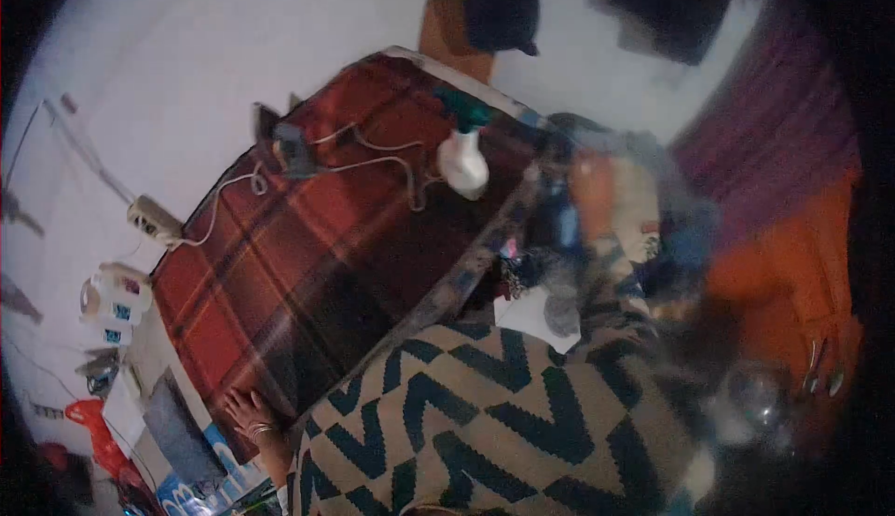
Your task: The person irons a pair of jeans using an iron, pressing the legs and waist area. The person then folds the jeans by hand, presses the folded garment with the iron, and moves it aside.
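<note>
My left hand [250,413] lies with its fingers spread on the near left corner of a red and dark plaid blanket [280,274], which covers a table. Nothing is in it. Off the blanket's right end, my right hand [593,190] reaches among a heap of clothes [634,180]. Motion blur smears its fingers, so I cannot make out what they touch. On the blanket stand a white spray bottle [463,162] with a green head and, farther left, an iron [293,152] with a pale cord.
A power strip [154,221] lies at the blanket's left edge. Beside it stands a white jug [114,300]. Dark folded cloth [182,423] lies near my left hand. Orange cloth [792,283] and purple cloth [774,143] spread on the right. Dark garments [501,3] hang at the back.
</note>
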Demonstrator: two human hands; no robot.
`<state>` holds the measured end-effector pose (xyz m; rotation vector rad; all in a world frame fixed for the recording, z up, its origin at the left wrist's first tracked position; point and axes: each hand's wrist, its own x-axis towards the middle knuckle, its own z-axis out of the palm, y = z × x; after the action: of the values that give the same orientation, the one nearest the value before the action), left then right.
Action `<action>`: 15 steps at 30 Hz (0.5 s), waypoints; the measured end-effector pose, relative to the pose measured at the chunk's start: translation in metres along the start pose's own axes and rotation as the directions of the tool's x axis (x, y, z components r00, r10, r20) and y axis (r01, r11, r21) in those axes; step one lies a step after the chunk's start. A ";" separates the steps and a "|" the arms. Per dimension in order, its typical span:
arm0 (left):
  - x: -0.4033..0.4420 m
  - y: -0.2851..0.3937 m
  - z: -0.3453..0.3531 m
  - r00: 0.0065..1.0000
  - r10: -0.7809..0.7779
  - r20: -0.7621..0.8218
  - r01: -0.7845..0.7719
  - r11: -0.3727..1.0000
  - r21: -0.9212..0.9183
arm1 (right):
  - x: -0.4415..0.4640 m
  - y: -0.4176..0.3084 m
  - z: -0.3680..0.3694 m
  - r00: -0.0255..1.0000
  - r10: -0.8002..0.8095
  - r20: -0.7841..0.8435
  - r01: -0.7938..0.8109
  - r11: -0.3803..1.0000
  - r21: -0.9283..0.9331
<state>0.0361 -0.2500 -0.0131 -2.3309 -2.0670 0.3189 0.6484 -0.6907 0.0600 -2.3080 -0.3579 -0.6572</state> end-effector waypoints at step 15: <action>-0.060 0.221 -0.095 0.595 0.527 -0.607 -0.789 0.530 -0.313 | 0.071 0.213 -0.084 0.914 0.312 0.259 -0.080 0.765 -0.639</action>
<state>0.2616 -0.3257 0.0571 -3.0604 -0.9958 -0.9118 0.7679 -0.8967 0.0333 -3.0602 -0.0381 -0.2565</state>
